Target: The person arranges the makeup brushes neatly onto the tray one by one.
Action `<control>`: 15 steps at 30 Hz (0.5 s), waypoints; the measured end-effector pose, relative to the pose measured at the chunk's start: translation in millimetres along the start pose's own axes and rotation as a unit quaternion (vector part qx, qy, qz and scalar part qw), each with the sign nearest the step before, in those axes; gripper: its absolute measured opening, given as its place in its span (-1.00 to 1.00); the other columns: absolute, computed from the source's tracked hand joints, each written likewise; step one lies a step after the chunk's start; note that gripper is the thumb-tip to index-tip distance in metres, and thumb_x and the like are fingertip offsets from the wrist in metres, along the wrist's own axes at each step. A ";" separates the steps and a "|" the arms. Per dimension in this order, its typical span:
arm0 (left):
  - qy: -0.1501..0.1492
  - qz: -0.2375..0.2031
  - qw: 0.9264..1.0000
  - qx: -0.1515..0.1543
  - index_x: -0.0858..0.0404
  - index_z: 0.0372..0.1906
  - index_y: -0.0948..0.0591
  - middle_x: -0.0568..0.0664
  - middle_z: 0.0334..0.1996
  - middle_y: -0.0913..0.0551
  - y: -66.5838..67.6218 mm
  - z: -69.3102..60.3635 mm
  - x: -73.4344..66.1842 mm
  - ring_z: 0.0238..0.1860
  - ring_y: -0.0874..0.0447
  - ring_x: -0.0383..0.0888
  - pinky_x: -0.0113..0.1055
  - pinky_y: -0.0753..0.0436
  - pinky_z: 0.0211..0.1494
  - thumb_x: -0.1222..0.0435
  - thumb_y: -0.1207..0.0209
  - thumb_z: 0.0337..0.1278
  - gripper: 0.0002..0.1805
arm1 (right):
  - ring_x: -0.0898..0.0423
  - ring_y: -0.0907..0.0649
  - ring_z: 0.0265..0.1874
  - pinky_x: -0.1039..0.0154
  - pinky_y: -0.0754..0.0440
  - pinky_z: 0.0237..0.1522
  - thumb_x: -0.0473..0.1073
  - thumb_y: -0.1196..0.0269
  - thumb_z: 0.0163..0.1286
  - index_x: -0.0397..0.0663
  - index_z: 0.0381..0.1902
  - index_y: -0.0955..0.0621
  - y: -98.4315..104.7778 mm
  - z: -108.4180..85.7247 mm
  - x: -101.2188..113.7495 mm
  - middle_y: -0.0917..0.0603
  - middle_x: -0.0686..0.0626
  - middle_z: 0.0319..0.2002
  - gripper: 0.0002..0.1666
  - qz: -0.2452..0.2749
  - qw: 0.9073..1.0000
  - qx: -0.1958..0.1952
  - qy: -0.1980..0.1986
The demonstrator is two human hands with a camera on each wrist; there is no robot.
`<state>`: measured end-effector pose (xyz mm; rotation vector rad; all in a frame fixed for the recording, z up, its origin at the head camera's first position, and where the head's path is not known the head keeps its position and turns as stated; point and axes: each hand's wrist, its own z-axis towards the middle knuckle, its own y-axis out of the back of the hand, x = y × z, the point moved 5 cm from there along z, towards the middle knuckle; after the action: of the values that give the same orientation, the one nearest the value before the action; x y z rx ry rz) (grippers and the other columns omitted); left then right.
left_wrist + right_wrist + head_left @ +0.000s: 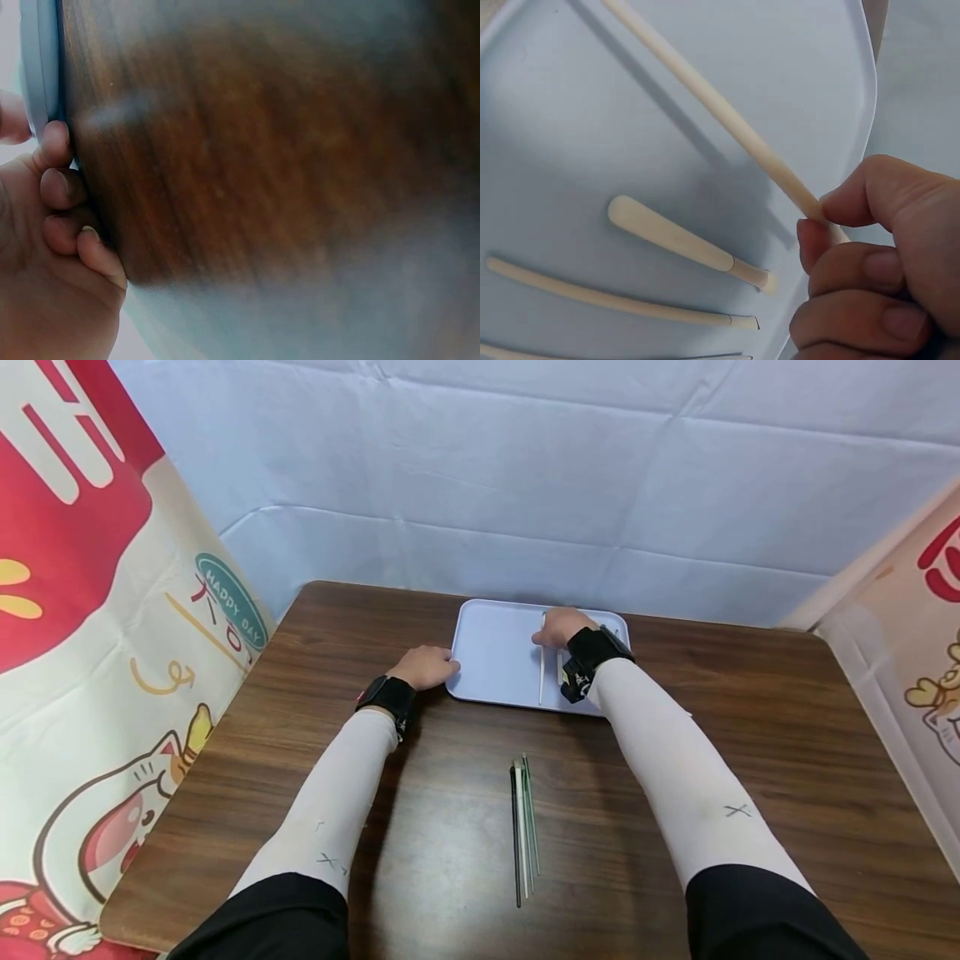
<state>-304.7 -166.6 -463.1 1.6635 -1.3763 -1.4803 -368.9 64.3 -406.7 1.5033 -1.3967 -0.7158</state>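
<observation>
The right hand (562, 628) pinches a thin pale stick (542, 672) over the light tray (491, 652). Seen from the right wrist, thumb and forefinger of that hand (870, 262) hold the stick (735, 124) near one end, its shadow beside it on the tray (555, 135). Under it lie a wide-handled pale tool (671, 236) and a slimmer one (607, 298), with part of another at the bottom edge. At the tray's left edge is the left hand (426, 667); the left wrist view shows its fingers (56, 142) curled at the rim (37, 60), gripping it.
Several thin sticks, black, pale and green (525, 827), lie side by side on the brown wooden table (450, 877), nearer the body than the tray. Pale cloth (450, 460) hangs behind the table, and printed cloths stand at the left and right.
</observation>
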 end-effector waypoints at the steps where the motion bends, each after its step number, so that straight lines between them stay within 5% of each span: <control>1: 0.001 -0.001 1.000 0.001 0.30 0.27 -0.57 0.16 0.19 -0.62 -0.1 0.0 -0.1 0.09 -0.55 0.07 -0.06 -0.46 0.27 0.08 0.14 0.45 -0.46 | -0.02 -0.48 -0.30 0.13 -0.41 -0.20 0.04 -0.08 0.47 -0.16 -0.20 -0.52 0.2 0.1 -0.1 -0.50 -0.12 -0.25 -0.65 0.002 1.000 0.000 -0.001; 15: -0.002 0.002 1.000 0.009 0.29 0.39 -0.49 0.14 0.30 -0.55 -3.9 2.3 -2.8 0.21 -0.51 0.05 -0.07 -0.40 0.36 0.09 0.16 0.48 -0.43 | -0.01 -0.49 -0.38 0.12 -0.43 -0.31 0.02 -0.15 0.46 -0.13 -0.35 -0.52 -8.5 10.9 -9.0 -0.45 -0.07 -0.42 -0.67 0.020 0.999 -0.040 -0.014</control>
<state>-305.2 -162.1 -465.9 1.6696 -1.3975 -1.4737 -376.6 69.8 -420.3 1.4044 -1.3984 -0.7617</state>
